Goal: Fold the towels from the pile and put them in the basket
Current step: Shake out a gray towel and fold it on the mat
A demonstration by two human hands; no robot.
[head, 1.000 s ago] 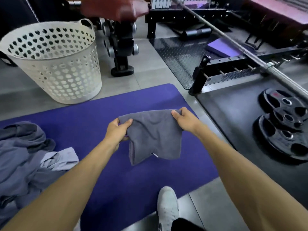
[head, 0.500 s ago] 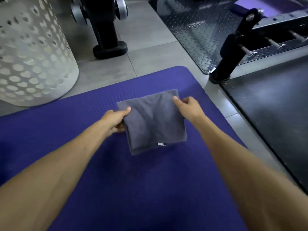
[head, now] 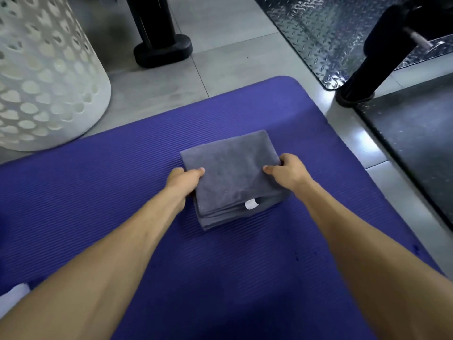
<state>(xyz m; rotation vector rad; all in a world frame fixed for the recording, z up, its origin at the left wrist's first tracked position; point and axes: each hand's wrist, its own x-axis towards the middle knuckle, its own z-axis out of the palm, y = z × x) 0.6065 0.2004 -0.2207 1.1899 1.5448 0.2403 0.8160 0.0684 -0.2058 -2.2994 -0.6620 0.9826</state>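
Observation:
A grey towel [head: 232, 175], folded into a small thick rectangle with a white tag at its near edge, lies on the purple mat [head: 122, 192]. My left hand [head: 182, 181] grips its left edge, thumb on top and fingers tucked underneath. My right hand [head: 285, 171] grips the right edge the same way. The white perforated basket [head: 46, 77] stands at the far left, partly on the mat's edge; its rim is out of view. The towel pile is out of view.
A black rack foot [head: 163, 49] stands on the grey floor tiles beyond the mat. A diamond-plate sheet [head: 326, 35] and another black post [head: 365, 74] lie at the far right, beside a black rubber floor [head: 414, 133]. A white scrap [head: 14, 294] shows at the lower left.
The hanging towel came down onto the mat as a flat folded stack. Both hands slid from its far corners to its side edges. The view moved closer and lower.

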